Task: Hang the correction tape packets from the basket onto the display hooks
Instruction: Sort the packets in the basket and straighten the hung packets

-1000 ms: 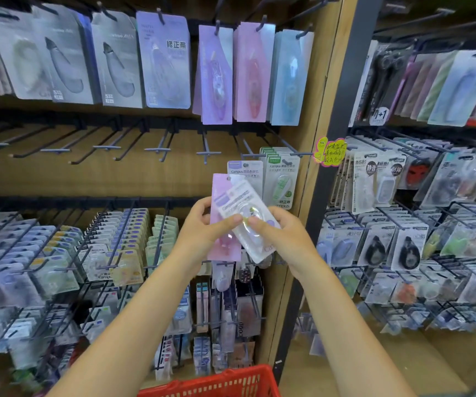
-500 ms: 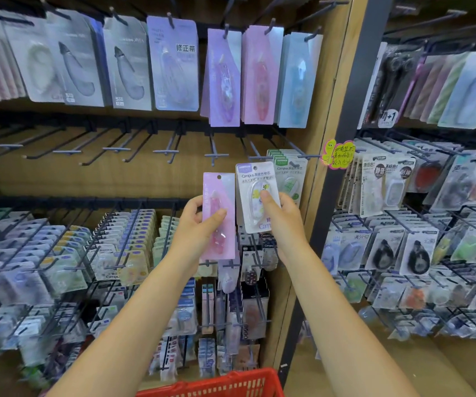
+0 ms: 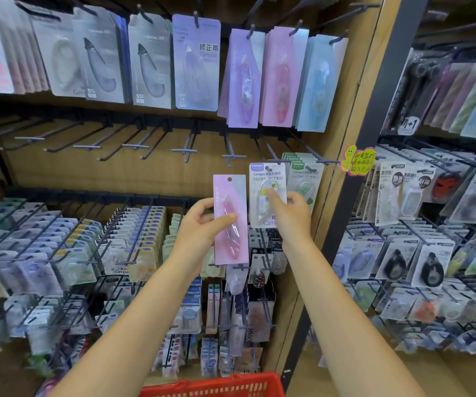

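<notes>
Head view, centre frame: left hand [image 3: 199,224] grips a pink packet [image 3: 230,222] upright, hole topmost, ready for a hook. Right hand [image 3: 289,213] pinches a white packet [image 3: 265,193] at the hook [image 3: 271,163]; whether it is threaded is unclear. Red basket [image 3: 214,386] sits at bottom edge.

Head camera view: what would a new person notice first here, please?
First, the two hands mid-frame: the left hand grips a pink packet, the right hand holds a white packet up by a hook. Above them runs a row of bare hooks; a red basket sits at the bottom edge.
</notes>
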Tool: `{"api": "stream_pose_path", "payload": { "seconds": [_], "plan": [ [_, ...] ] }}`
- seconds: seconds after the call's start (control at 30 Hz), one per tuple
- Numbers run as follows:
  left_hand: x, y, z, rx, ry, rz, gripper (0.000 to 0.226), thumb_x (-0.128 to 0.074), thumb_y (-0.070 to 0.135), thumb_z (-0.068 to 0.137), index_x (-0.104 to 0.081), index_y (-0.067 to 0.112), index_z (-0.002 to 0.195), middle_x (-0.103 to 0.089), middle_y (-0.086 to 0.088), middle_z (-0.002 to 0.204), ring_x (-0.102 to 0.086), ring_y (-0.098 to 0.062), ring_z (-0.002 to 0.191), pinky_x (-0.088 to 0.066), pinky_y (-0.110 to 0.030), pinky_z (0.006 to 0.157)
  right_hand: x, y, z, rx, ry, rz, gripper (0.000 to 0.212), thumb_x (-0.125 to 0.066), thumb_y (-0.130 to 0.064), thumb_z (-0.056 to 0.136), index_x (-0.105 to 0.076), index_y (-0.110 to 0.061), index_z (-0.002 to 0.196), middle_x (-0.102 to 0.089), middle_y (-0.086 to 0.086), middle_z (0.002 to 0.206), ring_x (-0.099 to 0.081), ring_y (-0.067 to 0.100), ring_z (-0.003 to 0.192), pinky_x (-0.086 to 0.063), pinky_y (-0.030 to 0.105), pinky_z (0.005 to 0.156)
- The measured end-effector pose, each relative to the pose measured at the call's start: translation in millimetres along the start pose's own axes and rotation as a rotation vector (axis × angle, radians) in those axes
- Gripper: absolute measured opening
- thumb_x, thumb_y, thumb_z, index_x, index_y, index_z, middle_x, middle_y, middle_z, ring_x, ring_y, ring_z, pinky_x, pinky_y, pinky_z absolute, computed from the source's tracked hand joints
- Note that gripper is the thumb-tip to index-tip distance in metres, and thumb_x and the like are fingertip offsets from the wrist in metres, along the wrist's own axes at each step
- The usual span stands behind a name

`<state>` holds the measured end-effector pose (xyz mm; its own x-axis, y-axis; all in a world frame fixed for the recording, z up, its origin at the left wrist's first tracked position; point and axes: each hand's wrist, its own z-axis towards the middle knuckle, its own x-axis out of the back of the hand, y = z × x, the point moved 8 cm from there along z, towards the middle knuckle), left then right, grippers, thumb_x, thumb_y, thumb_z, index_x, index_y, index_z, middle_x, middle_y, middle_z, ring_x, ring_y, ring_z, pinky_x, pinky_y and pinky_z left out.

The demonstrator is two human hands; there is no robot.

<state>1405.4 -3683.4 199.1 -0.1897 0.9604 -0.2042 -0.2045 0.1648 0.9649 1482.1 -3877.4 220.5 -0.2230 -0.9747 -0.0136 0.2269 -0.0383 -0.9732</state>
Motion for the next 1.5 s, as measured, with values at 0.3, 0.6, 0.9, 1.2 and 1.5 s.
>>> {"api": "stream_pose_path", "payload": {
  "seconds": [0.3,0.6,0.9,1.2,1.5],
  "plan": [
    [2,23,-2,-0.086,-0.043,0.025,0.028,-0.079,0.015,0.087,-0.072,0.014,0.114,-0.08,-0.007,0.1,-0.077,-0.023,0.092,-0.057,-0.041,0.084,27,-36,-33,0.201,0.13,0.005,0.008,-0.065,-0.021,0.096,-0.059,-0.023,0.102,-0.065,-0.004,0.099,-0.063,0.006,0.085,-0.053,0.027,0.08],
    [-54,126,28,-0.337,-0.14,0.055,0.027,-0.081,0.029,0.084,-0.076,0.019,0.108,-0.078,-0.01,0.109,-0.073,-0.031,0.105,-0.06,-0.05,0.094,-1,-117,-44,0.334,-0.294,0.121,0.028,-0.076,-0.026,0.089,-0.06,-0.024,0.111,-0.075,0.001,0.103,-0.073,0.013,0.094,-0.059,0.027,0.077],
    [-97,187,68,-0.374,-0.207,0.249,0.039,-0.075,0.02,0.095,-0.064,0.011,0.131,-0.074,-0.012,0.113,-0.076,-0.024,0.095,-0.065,-0.032,0.073,14,-179,7,0.411,-0.157,0.171,0.024,-0.071,-0.023,0.094,-0.054,-0.021,0.111,-0.071,0.003,0.098,-0.067,-0.006,0.072,-0.048,0.011,0.059],
    [-105,199,84,-0.385,-0.144,0.275,0.044,-0.074,0.029,0.095,-0.062,0.013,0.135,-0.072,-0.011,0.117,-0.075,-0.029,0.099,-0.063,-0.048,0.087,14,-200,27,0.462,-0.161,0.028,0.028,-0.066,-0.033,0.097,-0.049,-0.029,0.119,-0.072,0.003,0.108,-0.07,0.016,0.098,-0.059,0.032,0.08],
    [-109,202,84,-0.411,-0.182,0.326,0.042,-0.074,0.031,0.095,-0.063,0.014,0.131,-0.073,-0.013,0.113,-0.074,-0.034,0.101,-0.062,-0.052,0.088,20,-199,22,0.557,-0.164,0.04,0.034,-0.06,-0.021,0.101,-0.057,-0.024,0.135,-0.061,-0.002,0.078,-0.059,-0.01,0.064,-0.045,0.008,0.058]
  ]
}}
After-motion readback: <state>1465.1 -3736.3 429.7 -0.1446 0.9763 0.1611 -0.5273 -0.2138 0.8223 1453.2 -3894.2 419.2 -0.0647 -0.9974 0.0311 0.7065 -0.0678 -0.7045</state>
